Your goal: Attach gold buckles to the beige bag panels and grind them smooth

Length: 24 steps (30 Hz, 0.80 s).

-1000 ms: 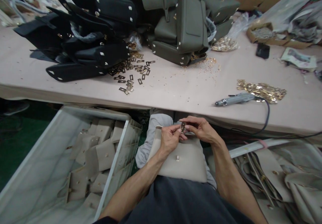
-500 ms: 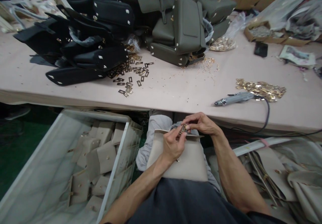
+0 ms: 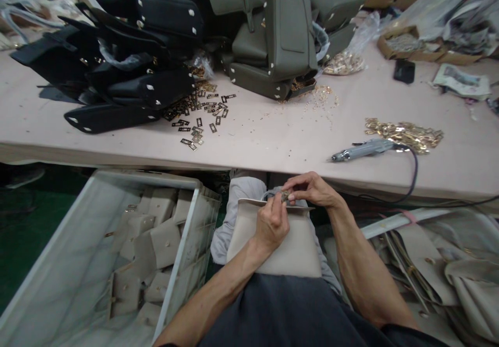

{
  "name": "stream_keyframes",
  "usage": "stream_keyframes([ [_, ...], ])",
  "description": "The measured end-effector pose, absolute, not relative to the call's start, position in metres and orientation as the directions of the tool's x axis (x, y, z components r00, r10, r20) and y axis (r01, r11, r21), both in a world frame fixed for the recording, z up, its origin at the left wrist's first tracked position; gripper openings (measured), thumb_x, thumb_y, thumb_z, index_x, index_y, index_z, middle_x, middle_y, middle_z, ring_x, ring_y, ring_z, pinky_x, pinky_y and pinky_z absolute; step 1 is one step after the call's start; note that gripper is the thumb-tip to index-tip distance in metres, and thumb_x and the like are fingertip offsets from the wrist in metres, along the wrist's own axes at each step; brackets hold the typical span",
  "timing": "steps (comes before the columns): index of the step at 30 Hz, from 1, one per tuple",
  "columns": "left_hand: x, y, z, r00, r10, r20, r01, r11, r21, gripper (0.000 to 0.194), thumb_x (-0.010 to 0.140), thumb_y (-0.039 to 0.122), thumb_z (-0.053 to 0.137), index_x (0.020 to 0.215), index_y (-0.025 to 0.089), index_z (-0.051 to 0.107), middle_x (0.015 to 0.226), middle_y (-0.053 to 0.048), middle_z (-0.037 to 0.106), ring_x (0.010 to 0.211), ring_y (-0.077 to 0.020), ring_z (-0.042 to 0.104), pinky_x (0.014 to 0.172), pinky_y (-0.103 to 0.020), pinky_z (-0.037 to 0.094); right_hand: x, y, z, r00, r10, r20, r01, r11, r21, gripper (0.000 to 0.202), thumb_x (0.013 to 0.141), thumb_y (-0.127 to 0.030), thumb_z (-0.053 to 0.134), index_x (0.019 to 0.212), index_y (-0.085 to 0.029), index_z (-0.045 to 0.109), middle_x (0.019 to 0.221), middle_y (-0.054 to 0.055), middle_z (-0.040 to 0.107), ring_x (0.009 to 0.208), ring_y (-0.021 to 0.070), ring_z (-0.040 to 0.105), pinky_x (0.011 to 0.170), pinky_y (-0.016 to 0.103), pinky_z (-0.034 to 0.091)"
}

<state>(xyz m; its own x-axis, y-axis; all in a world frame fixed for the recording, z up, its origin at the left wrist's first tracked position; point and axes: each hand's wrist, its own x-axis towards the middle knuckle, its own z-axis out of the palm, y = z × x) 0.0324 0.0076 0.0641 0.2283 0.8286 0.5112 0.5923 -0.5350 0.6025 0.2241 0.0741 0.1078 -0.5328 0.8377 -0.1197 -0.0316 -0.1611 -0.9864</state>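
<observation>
A beige handbag point(image 3: 298, 251) lies across my lap, its upper edge toward the table. Over that edge my left hand point(image 3: 273, 219) is closed, fingertips pinching a small metal plate point(image 3: 286, 195). My right hand point(image 3: 312, 188) reaches in from the other side, its thumb and forefinger closed on the same plate. Fingers cover much of the plate, so its exact shape is hard to make out. On the table beyond, an electric screwdriver point(image 3: 362, 150) rests beside a pile of gold metal fittings point(image 3: 405, 134).
Black handbags point(image 3: 128, 90) and dark green handbags point(image 3: 290, 35) are heaped at the back. Small rectangular metal frames point(image 3: 198, 123) lie scattered before them. A plastic crate point(image 3: 185, 243) with beige pieces stands left. More beige bags point(image 3: 424, 269) lie at right. A cord point(image 3: 415, 175) hangs off the edge.
My left hand has turned and its fingers have curled in more around the metal plate. My right hand stays nearly in place. The view has shifted slightly.
</observation>
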Motion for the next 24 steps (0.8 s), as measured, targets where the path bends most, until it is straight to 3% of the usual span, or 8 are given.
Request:
stream_keyframes([
  [10, 0.032, 0.01, 0.062, 0.245, 0.848, 0.47, 0.602, -0.513, 0.612, 0.035, 0.103, 0.015, 0.043, 0.136, 0.007, 0.053, 0.096, -0.016, 0.07, 0.084, -0.0264, 0.072, 0.07, -0.035, 0.062, 0.222, 0.073, 0.107, -0.506, 0.855, -0.114, -0.046, -0.158, -0.986, 0.027, 0.079, -0.027, 0.086, 0.103, -0.017, 0.081, 0.088, 0.006, 0.074, 0.069, 0.0165, 0.069, 0.066, 0.028, 0.059],
  [18, 0.034, 0.012, 0.06, 0.208, 0.877, 0.434, 0.555, -0.471, 0.686, 0.036, 0.103, 0.016, 0.044, 0.135, 0.007, 0.059, 0.099, -0.019, 0.071, 0.089, -0.0294, 0.073, 0.075, -0.04, 0.063, 0.216, 0.068, 0.107, -0.411, 0.903, -0.123, 0.065, -0.106, -0.992, 0.023, 0.085, -0.035, 0.081, 0.1, -0.017, 0.08, 0.08, 0.005, 0.074, 0.065, 0.0162, 0.069, 0.062, 0.026, 0.058],
  [21, 0.03, 0.016, 0.067, 0.191, 0.926, 0.326, 0.413, -0.377, 0.829, 0.034, 0.103, 0.022, 0.047, 0.128, 0.01, 0.066, 0.097, -0.016, 0.072, 0.084, -0.0277, 0.074, 0.077, -0.041, 0.063, 0.216, 0.068, 0.107, -0.382, 0.915, -0.131, 0.087, -0.106, -0.991, 0.026, 0.083, -0.036, 0.083, 0.099, -0.016, 0.08, 0.078, 0.005, 0.074, 0.062, 0.0155, 0.067, 0.06, 0.025, 0.056],
  [24, 0.025, 0.022, 0.074, 0.27, 0.961, 0.059, 0.119, -0.094, 0.988, 0.034, 0.103, 0.033, 0.051, 0.125, 0.015, 0.07, 0.097, -0.012, 0.074, 0.07, -0.0214, 0.075, 0.066, -0.034, 0.064, 0.217, 0.07, 0.11, -0.384, 0.915, -0.126, 0.11, -0.09, -0.99, 0.027, 0.082, -0.038, 0.083, 0.098, -0.015, 0.08, 0.079, 0.005, 0.074, 0.062, 0.015, 0.066, 0.058, 0.024, 0.054],
])
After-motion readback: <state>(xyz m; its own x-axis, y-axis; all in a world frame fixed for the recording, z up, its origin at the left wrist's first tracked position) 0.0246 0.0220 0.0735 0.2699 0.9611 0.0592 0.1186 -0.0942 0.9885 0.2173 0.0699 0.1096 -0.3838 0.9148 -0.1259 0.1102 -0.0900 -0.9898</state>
